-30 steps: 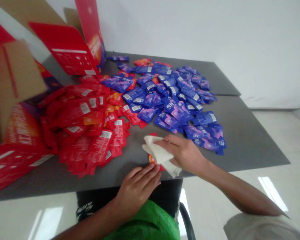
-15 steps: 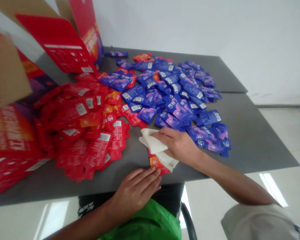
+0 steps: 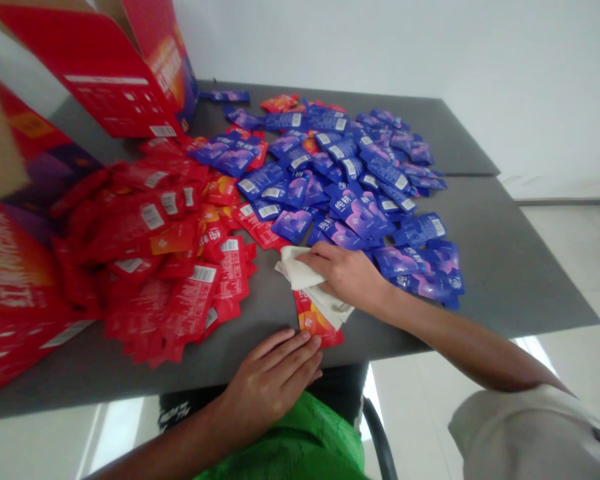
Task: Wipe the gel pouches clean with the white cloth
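A red and orange sachet point(image 3: 314, 316) lies on the grey table near its front edge, partly covered. My right hand point(image 3: 353, 275) grips a folded cream-white cloth point(image 3: 300, 270), which rests over the sachet's upper part. Flat and with fingers stretched out, my left hand point(image 3: 279, 373) presses its fingertips on the sachet's lower end. Left of the hands is a heap of red sachets point(image 3: 155, 260), several with barcodes showing. Beyond my right hand spreads a pile of blue-purple sachets point(image 3: 345, 173).
Two open red cardboard boxes stand at the left: a near box point(image 3: 20, 280) and a far box point(image 3: 115, 73). The grey table point(image 3: 520, 287) reaches a white wall point(image 3: 360, 47) at the back. A chair's black armrest point(image 3: 380, 440) shows below the table edge.
The cloth in my right hand has moved slightly up the sachet, showing more of its orange print. My left hand stays on the lower end. The view has shifted a little.
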Demonstrator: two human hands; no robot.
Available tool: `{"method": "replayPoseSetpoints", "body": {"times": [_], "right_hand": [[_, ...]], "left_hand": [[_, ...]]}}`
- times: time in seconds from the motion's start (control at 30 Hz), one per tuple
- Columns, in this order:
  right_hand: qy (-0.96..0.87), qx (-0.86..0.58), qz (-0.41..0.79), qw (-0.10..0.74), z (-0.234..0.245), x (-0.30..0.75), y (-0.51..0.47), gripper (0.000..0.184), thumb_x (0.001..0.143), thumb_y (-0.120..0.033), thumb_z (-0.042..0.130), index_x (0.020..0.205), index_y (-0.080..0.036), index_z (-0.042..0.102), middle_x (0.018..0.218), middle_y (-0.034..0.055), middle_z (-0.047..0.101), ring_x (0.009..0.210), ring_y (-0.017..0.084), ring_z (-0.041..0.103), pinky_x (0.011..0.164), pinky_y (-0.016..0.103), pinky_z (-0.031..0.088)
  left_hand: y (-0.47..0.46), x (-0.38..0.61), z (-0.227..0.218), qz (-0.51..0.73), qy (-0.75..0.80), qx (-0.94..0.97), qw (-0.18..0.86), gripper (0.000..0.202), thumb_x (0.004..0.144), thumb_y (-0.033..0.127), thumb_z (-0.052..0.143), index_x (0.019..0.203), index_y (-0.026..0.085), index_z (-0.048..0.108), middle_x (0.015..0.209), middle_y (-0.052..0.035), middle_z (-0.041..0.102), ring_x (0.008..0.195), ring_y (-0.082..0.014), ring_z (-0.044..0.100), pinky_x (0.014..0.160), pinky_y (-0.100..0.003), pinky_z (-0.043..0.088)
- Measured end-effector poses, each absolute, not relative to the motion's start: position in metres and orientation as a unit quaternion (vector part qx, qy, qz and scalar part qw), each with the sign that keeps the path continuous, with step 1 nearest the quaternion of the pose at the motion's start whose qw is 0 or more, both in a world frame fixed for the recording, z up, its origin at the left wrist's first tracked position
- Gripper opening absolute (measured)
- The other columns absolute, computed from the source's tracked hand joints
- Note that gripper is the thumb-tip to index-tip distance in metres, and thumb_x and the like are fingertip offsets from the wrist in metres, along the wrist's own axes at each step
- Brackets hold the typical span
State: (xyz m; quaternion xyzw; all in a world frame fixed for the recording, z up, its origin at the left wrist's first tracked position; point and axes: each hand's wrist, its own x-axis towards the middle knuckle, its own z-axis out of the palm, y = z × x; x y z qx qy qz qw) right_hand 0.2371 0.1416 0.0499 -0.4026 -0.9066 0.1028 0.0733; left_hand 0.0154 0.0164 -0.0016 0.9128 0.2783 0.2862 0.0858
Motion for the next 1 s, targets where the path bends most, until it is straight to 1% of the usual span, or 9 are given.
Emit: {"method": "replayPoseSetpoints", "body": {"times": [0.17, 0.33, 0.4, 0.53, 0.63, 0.7, 0.83, 0.9, 1.0], "right_hand": [[-0.918, -0.36, 0.101, 0.134, 0.07, 0.25, 0.101, 0.043, 0.096, -0.012, 0.059, 0.138, -0.015, 0.061, 0.116, 0.0102, 0.069, 0.096, 0.021, 0.07, 0.074, 0.03, 0.057], [-0.928, -0.327, 0.16, 0.08, 0.068, 0.258, 0.061, 0.037, 0.095, -0.01, 0.06, 0.132, -0.014, 0.064, 0.115, 0.009, 0.072, 0.096, 0.022, 0.071, 0.081, 0.033, 0.059], [-0.919, -0.34, 0.186, 0.074, 0.06, 0.255, 0.069, 0.04, 0.093, -0.009, 0.062, 0.132, -0.017, 0.064, 0.119, 0.008, 0.072, 0.101, 0.021, 0.071, 0.082, 0.031, 0.059], [-0.896, -0.406, 0.165, 0.075, 0.05, 0.246, 0.115, 0.041, 0.092, -0.008, 0.064, 0.132, -0.019, 0.066, 0.121, 0.0083, 0.07, 0.099, 0.019, 0.071, 0.075, 0.026, 0.057], [-0.891, -0.43, 0.125, 0.071, 0.055, 0.243, 0.138, 0.043, 0.091, -0.008, 0.064, 0.134, -0.017, 0.066, 0.119, 0.0102, 0.07, 0.096, 0.021, 0.071, 0.072, 0.026, 0.057], [-0.892, -0.423, 0.114, 0.115, 0.063, 0.247, 0.138, 0.046, 0.094, -0.01, 0.06, 0.139, -0.018, 0.063, 0.122, 0.0107, 0.069, 0.099, 0.022, 0.071, 0.076, 0.028, 0.059], [-0.868, -0.408, 0.1, 0.264, 0.073, 0.265, 0.124, 0.043, 0.1, -0.019, 0.053, 0.142, -0.021, 0.061, 0.121, 0.0114, 0.068, 0.104, 0.023, 0.069, 0.087, 0.032, 0.06], [-0.855, -0.398, 0.092, 0.32, 0.073, 0.275, 0.122, 0.04, 0.101, -0.022, 0.053, 0.139, -0.021, 0.063, 0.118, 0.0114, 0.069, 0.102, 0.023, 0.07, 0.087, 0.033, 0.059], [-0.85, -0.378, 0.089, 0.357, 0.067, 0.288, 0.128, 0.036, 0.101, -0.024, 0.054, 0.134, -0.02, 0.067, 0.115, 0.0113, 0.071, 0.099, 0.023, 0.071, 0.085, 0.033, 0.059]], "left_hand": [[0.016, 0.014, 0.0, 0.292, 0.274, 0.911, 0.094, 0.025, 0.1, 0.024, 0.067, 0.123, 0.015, 0.072, 0.128, -0.0042, 0.075, 0.123, -0.0186, 0.067, 0.124, -0.037, 0.038], [0.014, 0.013, 0.001, 0.304, 0.281, 0.903, 0.111, 0.018, 0.103, 0.02, 0.059, 0.103, 0.017, 0.076, 0.102, -0.0033, 0.08, 0.098, -0.018, 0.074, 0.112, -0.036, 0.051], [0.014, 0.014, -0.001, 0.302, 0.287, 0.903, 0.108, 0.015, 0.1, 0.022, 0.064, 0.108, 0.016, 0.076, 0.107, -0.0037, 0.08, 0.102, -0.0183, 0.074, 0.113, -0.036, 0.051], [0.014, 0.017, -0.002, 0.296, 0.281, 0.909, 0.089, 0.025, 0.099, 0.024, 0.068, 0.122, 0.015, 0.072, 0.129, -0.0047, 0.075, 0.122, -0.0186, 0.068, 0.116, -0.034, 0.048], [0.015, 0.018, 0.006, 0.303, 0.287, 0.904, 0.096, 0.02, 0.101, 0.024, 0.066, 0.117, 0.015, 0.073, 0.127, -0.0038, 0.076, 0.12, -0.0173, 0.069, 0.114, -0.033, 0.049], [0.019, 0.019, 0.016, 0.307, 0.291, 0.898, 0.12, 0.018, 0.103, 0.027, 0.063, 0.113, 0.016, 0.072, 0.12, -0.0027, 0.078, 0.114, -0.0169, 0.071, 0.11, -0.033, 0.051], [0.035, 0.024, 0.038, 0.271, 0.36, 0.879, 0.154, 0.017, 0.105, 0.03, 0.058, 0.112, 0.019, 0.069, 0.098, -0.0015, 0.077, 0.091, -0.0177, 0.072, 0.094, -0.038, 0.054], [0.048, 0.029, 0.042, 0.24, 0.442, 0.857, 0.115, 0.023, 0.104, 0.029, 0.057, 0.122, 0.017, 0.067, 0.1, -0.0057, 0.074, 0.091, -0.0221, 0.068, 0.089, -0.042, 0.053], [0.066, 0.039, 0.037, 0.19, 0.541, 0.818, 0.05, 0.046, 0.101, 0.037, 0.062, 0.139, 0.011, 0.058, 0.113, -0.0145, 0.067, 0.104, -0.0307, 0.062, 0.089, -0.046, 0.053]]}}
